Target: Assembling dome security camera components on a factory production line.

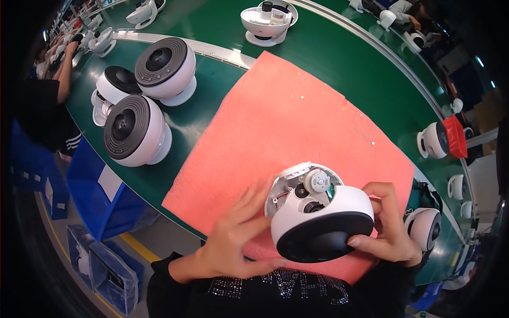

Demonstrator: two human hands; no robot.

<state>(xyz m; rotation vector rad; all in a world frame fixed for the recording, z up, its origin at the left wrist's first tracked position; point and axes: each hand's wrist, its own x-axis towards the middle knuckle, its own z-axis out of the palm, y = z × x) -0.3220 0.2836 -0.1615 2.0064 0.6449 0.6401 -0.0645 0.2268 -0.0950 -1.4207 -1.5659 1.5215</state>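
Observation:
A round white housing with a glossy black domed face point(323, 236) is tilted toward me over the pink cloth point(265, 122). Its back part is open, exposing a silvery round motor point(320, 180), dark round parts and thin wires. My right hand point(389, 225) grips the housing's right side, thumb on the black dome and fingers around the white shell. On the other side, my left hand point(233, 233) has its fingers stretched out along the housing's left edge, with the thumb low near the dome. Whether the left fingers press on the shell, I cannot tell.
Several white round units with grey ringed faces point(126, 127) stand on the green table at the left. Another open unit point(268, 24) is farther back, beyond a metal rail. More units point(424, 228) line the right. Blue bins point(98, 185) sit below the left edge; co-workers are at both sides.

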